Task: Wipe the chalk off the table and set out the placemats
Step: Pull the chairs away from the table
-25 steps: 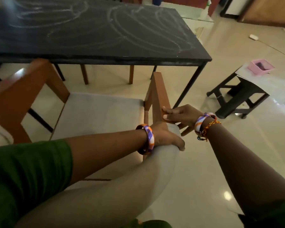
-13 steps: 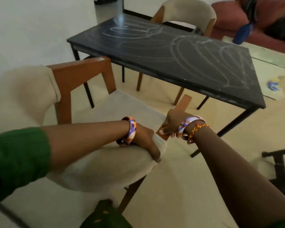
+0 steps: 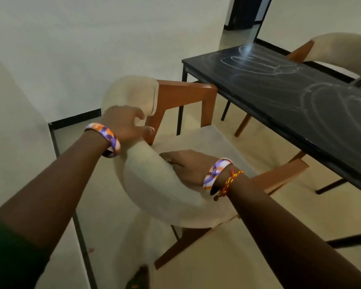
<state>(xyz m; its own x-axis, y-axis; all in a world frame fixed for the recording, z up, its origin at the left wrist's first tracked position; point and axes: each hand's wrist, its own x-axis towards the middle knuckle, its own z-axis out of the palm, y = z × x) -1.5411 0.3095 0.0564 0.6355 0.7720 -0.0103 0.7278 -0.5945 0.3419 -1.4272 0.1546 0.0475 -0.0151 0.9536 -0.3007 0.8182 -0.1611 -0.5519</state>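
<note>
The black table [image 3: 290, 101] stands at the right, its top covered in white chalk loops and smears. In front of it is a wooden chair [image 3: 186, 92] with a curved cream backrest [image 3: 161, 184] and a cream seat. My left hand [image 3: 123, 124] grips the left part of the backrest, fingers curled over its edge. On the near curve of the backrest my right hand [image 3: 186, 165] lies, its fingers wrapped over the top. No placemats or cloth are in view.
A second cream chair [image 3: 342, 53] stands at the table's far side. White walls close in on the left, with a dark doorway [image 3: 244, 13] at the back. A thin black metal frame [image 3: 79, 226] runs down by my left arm.
The chair has swung round and away from the table. My left hand has shifted to the backrest's left part; my right hand left the wooden arm and now holds the backrest.
</note>
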